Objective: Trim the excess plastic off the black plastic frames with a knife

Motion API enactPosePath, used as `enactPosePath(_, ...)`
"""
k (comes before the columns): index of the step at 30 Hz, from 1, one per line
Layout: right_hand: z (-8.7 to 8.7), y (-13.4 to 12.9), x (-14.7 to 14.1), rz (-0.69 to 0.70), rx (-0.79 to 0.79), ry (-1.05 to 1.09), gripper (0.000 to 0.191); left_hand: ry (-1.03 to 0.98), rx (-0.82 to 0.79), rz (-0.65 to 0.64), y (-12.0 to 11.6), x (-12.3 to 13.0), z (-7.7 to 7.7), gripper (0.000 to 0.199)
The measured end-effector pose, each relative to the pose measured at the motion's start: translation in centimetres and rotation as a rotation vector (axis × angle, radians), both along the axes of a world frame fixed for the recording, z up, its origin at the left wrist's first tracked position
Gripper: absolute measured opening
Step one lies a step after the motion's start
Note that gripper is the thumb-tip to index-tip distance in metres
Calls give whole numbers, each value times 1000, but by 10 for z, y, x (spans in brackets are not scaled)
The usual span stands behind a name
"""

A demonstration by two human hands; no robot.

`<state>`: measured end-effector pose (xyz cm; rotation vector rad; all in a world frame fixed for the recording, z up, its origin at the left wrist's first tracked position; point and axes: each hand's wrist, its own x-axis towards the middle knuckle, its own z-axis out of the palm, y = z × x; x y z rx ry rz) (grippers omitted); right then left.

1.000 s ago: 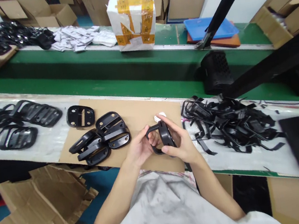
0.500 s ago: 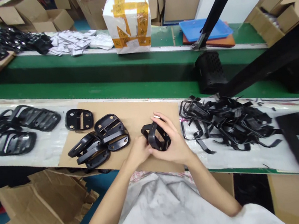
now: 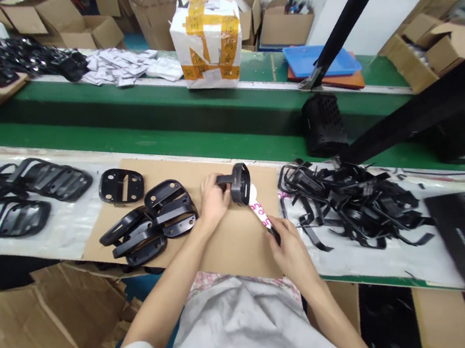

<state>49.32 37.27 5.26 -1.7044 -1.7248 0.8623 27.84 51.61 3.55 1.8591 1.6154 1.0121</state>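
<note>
Just above the cardboard sheet (image 3: pixel 241 241), my left hand (image 3: pixel 214 199) grips a black plastic part (image 3: pixel 240 184) by its strap-like side, with the plate side turned to the right. My right hand (image 3: pixel 286 241) is closed round the dark handle of a tool wrapped in white and pink (image 3: pixel 260 211). The tool's pale round head is beside the lower right edge of the part; whether they touch is unclear. Several similar black parts (image 3: pixel 169 199) lie left of my left hand, and one more (image 3: pixel 121 185) sits behind them.
A tangled heap of black strips (image 3: pixel 355 198) lies on the right. More black parts (image 3: pixel 51 180) are at the far left. Behind the bench stand a taped white box (image 3: pixel 209 46) and a blue tray (image 3: pixel 320 61). A dark post (image 3: pixel 349 16) slants across the back right.
My right hand has let go of the black part, moved down and right, and now holds the white and pink tool. My left hand has shifted up with the part, which is turned.
</note>
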Motion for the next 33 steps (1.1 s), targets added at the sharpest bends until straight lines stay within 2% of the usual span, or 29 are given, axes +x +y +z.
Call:
enactPosePath(4,2,-17,10,-93,-126,237,39,175,71,35,-2,0,-5,26)
enactPosePath(9,12,-30,10,-326,-482,666,57,275,81,59,-3,3,-8,36)
enactPosePath(12,24,-24,9,-432,-507,875,58,301,99,-37,-4,2,-9,36)
enactPosePath(16,29,-13,8,-377,-550,1020,52,342,95,-75,-5,1,-10,39)
enactPosePath(18,25,-10,5,-305,-610,1018,54,344,94,-108,-5,1,-9,43)
enactPosePath(21,15,-9,-1,-212,-663,886,62,339,85,-158,-5,1,-7,48)
enactPosePath(27,2,-13,-6,-223,-491,631,71,375,48,-158,-7,5,-3,46)
enactPosePath(33,2,-8,1,-154,-405,486,66,386,2,-155,-13,8,0,48)
